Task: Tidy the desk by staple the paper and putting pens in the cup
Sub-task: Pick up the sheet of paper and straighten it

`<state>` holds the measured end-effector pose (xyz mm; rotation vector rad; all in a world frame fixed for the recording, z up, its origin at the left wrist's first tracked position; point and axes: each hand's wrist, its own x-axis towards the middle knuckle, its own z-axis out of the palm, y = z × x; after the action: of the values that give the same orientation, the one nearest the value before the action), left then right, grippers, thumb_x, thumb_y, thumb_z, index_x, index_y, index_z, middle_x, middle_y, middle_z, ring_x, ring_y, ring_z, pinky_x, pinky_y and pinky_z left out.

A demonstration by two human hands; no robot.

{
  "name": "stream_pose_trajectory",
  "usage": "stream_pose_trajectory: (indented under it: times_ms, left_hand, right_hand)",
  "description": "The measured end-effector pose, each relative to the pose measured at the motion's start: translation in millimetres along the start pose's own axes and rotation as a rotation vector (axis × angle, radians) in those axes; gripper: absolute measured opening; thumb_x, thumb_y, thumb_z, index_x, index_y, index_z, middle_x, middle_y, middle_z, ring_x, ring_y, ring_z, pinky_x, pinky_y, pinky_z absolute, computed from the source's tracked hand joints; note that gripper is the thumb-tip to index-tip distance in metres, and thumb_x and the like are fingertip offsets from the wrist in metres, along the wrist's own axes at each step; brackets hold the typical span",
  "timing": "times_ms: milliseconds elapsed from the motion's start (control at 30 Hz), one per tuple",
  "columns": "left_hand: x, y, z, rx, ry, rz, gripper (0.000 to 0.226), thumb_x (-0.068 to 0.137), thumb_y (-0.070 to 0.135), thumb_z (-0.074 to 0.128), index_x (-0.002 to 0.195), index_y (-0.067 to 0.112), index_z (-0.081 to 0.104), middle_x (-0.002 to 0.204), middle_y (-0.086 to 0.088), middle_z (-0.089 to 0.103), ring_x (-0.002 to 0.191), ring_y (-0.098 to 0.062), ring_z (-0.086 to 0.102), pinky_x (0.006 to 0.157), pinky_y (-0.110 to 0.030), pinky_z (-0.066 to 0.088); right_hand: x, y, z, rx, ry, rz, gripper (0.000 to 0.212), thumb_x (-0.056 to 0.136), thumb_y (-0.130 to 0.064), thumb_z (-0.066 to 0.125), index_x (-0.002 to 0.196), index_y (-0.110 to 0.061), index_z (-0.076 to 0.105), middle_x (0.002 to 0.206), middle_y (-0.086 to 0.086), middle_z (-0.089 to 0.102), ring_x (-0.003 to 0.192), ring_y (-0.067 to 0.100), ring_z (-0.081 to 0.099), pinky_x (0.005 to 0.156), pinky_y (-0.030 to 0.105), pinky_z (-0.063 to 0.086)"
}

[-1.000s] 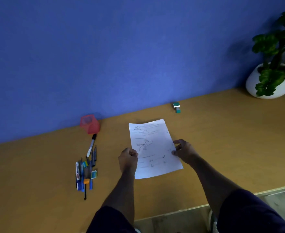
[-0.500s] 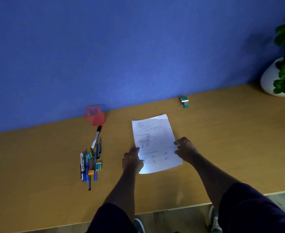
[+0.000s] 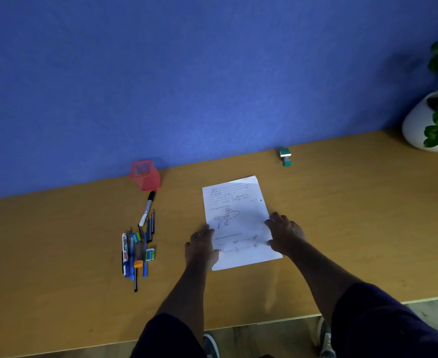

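A stack of white paper (image 3: 238,220) with handwriting and a sketch lies on the wooden desk (image 3: 355,228). My left hand (image 3: 202,245) rests flat on its lower left edge, fingers spread. My right hand (image 3: 285,233) lies on its right edge, fingers apart. A small teal stapler (image 3: 285,156) stands near the wall, beyond the paper to the right. A red mesh cup (image 3: 145,174) stands by the wall to the left. A white marker with a black cap (image 3: 146,209) lies below the cup, and a pile of several pens and markers (image 3: 136,248) sits nearer me.
A white round pot with a green plant (image 3: 424,122) stands at the far right against the blue wall. The desk's front edge (image 3: 238,325) runs just ahead of my body, with the floor and my shoes below it.
My left hand has gone from a fist to a flat hand on the paper's left edge. The view has shifted left, so the plant sits nearer the right border.
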<state>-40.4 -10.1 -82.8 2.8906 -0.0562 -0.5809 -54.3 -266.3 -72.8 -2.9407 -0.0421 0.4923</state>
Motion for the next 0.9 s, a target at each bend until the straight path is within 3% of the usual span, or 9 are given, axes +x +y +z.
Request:
stream_pose_trajectory:
  times_ms: [100, 200, 467, 667, 733, 833, 900]
  left_hand:
    - [1, -1, 0, 0.014, 0.004, 0.01, 0.076, 0.088, 0.041, 0.071, 0.151, 0.029, 0.032, 0.166, 0.01, 0.02, 0.149, -0.02, 0.024, 0.113, -0.045, 0.03]
    - [3, 1, -1, 0.052, 0.011, 0.018, 0.076, 0.085, 0.042, 0.074, 0.149, 0.027, 0.035, 0.164, 0.007, 0.026, 0.147, -0.022, 0.029, 0.111, -0.045, 0.032]
    - [14, 12, -10, 0.168, 0.026, 0.028, 0.066, 0.076, 0.039, 0.082, 0.131, 0.025, 0.048, 0.14, 0.004, 0.049, 0.128, -0.024, 0.047, 0.101, -0.042, 0.04]
    - [24, 25, -22, 0.295, -0.03, 0.029, 0.057, 0.076, 0.03, 0.08, 0.126, 0.023, 0.052, 0.127, 0.002, 0.052, 0.116, -0.025, 0.055, 0.101, -0.045, 0.04]
    - [30, 33, -30, 0.371, -0.072, 0.049, 0.047, 0.08, 0.029, 0.075, 0.123, 0.024, 0.056, 0.121, 0.001, 0.055, 0.11, -0.025, 0.06, 0.105, -0.048, 0.036]
    - [40, 50, -44, 0.515, -0.064, 0.076, 0.021, 0.083, 0.037, 0.068, 0.098, 0.026, 0.059, 0.089, 0.002, 0.06, 0.091, -0.024, 0.066, 0.106, -0.053, 0.03]
    - [48, 60, -50, 0.557, -0.009, 0.119, 0.019, 0.084, 0.042, 0.066, 0.094, 0.026, 0.06, 0.086, 0.003, 0.062, 0.089, -0.023, 0.066, 0.104, -0.053, 0.029]
  right_hand:
    - [1, 2, 5, -0.014, -0.067, -0.123, 0.081, 0.09, -0.037, 0.068, 0.156, -0.033, 0.02, 0.166, -0.008, 0.011, 0.148, 0.021, 0.027, 0.108, 0.041, 0.045]
    - [3, 3, 6, -0.04, -0.122, -0.151, 0.079, 0.092, -0.04, 0.063, 0.156, -0.035, 0.017, 0.166, -0.011, 0.005, 0.151, 0.017, 0.019, 0.111, 0.042, 0.041]
    - [12, 0, 7, -0.059, -0.089, -0.142, 0.076, 0.086, -0.034, 0.071, 0.151, -0.034, 0.032, 0.164, -0.007, 0.02, 0.145, 0.022, 0.032, 0.103, 0.042, 0.05]
    - [13, -2, 5, -0.088, -0.099, -0.157, 0.074, 0.085, -0.033, 0.072, 0.149, -0.032, 0.035, 0.163, -0.003, 0.024, 0.143, 0.025, 0.034, 0.105, 0.045, 0.047]
    - [16, -2, 2, -0.098, -0.104, -0.162, 0.074, 0.084, -0.038, 0.072, 0.149, -0.031, 0.037, 0.16, -0.001, 0.028, 0.141, 0.025, 0.036, 0.104, 0.045, 0.047]
    - [21, -3, -4, -0.114, -0.094, -0.166, 0.071, 0.086, -0.052, 0.066, 0.147, -0.029, 0.04, 0.154, 0.0, 0.037, 0.137, 0.025, 0.042, 0.104, 0.045, 0.046]
    - [26, -2, -9, -0.123, -0.033, -0.16, 0.065, 0.089, -0.056, 0.059, 0.144, -0.027, 0.042, 0.148, 0.0, 0.045, 0.132, 0.024, 0.048, 0.102, 0.042, 0.046]
